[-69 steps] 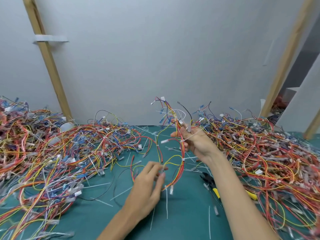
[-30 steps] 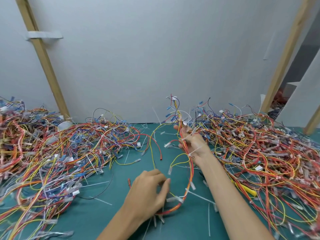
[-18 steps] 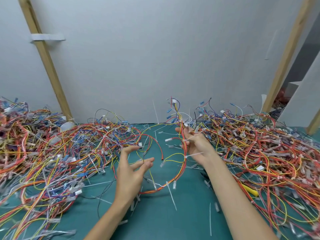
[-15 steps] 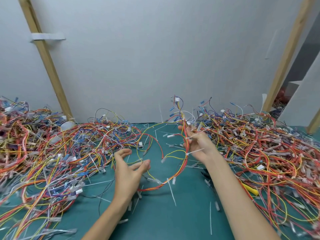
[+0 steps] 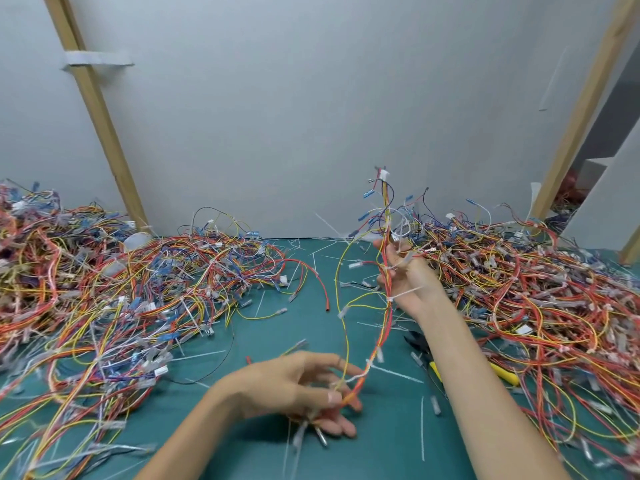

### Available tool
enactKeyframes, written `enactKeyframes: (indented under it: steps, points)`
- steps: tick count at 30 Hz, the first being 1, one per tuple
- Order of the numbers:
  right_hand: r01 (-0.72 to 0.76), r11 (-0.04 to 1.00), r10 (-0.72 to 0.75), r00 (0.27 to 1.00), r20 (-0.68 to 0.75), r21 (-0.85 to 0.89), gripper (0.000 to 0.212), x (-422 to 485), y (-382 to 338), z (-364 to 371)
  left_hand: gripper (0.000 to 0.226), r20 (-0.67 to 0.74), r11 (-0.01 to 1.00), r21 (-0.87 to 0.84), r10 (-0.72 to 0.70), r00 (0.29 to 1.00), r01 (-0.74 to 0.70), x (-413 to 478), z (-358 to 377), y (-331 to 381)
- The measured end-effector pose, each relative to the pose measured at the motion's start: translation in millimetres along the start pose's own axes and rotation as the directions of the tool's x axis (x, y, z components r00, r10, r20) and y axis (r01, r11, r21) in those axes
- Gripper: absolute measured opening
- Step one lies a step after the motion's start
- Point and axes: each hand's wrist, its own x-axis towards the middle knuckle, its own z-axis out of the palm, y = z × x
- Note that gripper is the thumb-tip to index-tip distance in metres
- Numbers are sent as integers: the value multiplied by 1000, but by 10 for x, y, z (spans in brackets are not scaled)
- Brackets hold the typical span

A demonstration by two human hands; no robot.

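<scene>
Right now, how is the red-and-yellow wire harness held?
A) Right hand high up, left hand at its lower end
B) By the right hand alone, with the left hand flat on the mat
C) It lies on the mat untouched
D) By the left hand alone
A: the right hand holds the wire harness upright near its upper part, while the left hand pinches its lower end just above the green mat.

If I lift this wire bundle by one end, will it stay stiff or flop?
Probably floppy: the wire bundle curves slackly between right hand and left hand. Likely light: a loose pinch holds it. Loose branches may snag.
</scene>
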Motion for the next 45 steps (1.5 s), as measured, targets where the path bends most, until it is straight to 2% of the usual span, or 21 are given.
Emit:
enactKeyframes:
  steps: [2, 4, 7, 10, 13, 16, 18, 20, 24, 27, 34, 39, 42, 45]
  points:
    - [-17, 1000, 17, 1000, 9, -11, 28, -4, 20, 23, 35, 133, 997, -72, -4, 991, 14, 67, 122, -27]
    - [-43, 998, 44, 999, 29, -51, 17, -1, 41, 36, 34, 172, 995, -97, 17, 985, 0, 119, 179, -42]
    - [-70, 995, 75, 995, 71, -73, 8, -9, 64, 50, 28, -15, 997, -38, 69, 998, -69, 163, 156, -52]
    - [-84, 993, 92, 992, 92, -86, 8, -24, 70, 67, 20, -198, 990, 9, 139, 970, -140, 176, 68, -43]
    - [-86, 991, 97, 989, 109, -105, 14, -42, 78, 88, 18, -227, 976, -128, 144, 963, -176, 169, 10, -48]
    - [-75, 991, 86, 991, 100, -110, 30, -71, 122, 89, 20, -263, 946, -232, 165, 950, -228, 208, -36, -92]
    - [-83, 992, 90, 993, 72, -91, 21, -136, 229, 67, 16, -337, 920, -281, 171, 926, -273, 230, -74, -103]
    - [-113, 992, 116, 992, 53, -63, 7, -204, 407, 32, 9, -451, 894, -308, 165, 877, -326, 234, -148, -105]
    - [-135, 991, 135, 989, 58, -1, 4, -313, 637, -11, 7, -674, 869, -263, 145, 725, -419, 194, -309, -106]
    - [-128, 991, 124, 989, 79, 48, 11, -340, 675, -44, 8, -773, 861, -200, 156, 615, -469, 164, -392, -127]
    - [-99, 995, 99, 991, 89, 4, 13, -339, 722, -64, 15, -929, 817, -96, 132, 347, -568, 142, -476, -149]
    - [-93, 996, 94, 992, 88, -16, 8, -360, 704, -48, 5, -963, 858, 11, 147, 225, -514, 131, -501, -156]
    - [-89, 995, 93, 991, 93, -40, 6, -353, 711, -45, 13, -954, 897, 179, 258, 150, -404, 153, -501, -183]
    - [-91, 995, 95, 991, 95, -45, 10, -340, 717, -55, 18, -927, 904, 307, 355, 119, -299, 166, -512, -206]
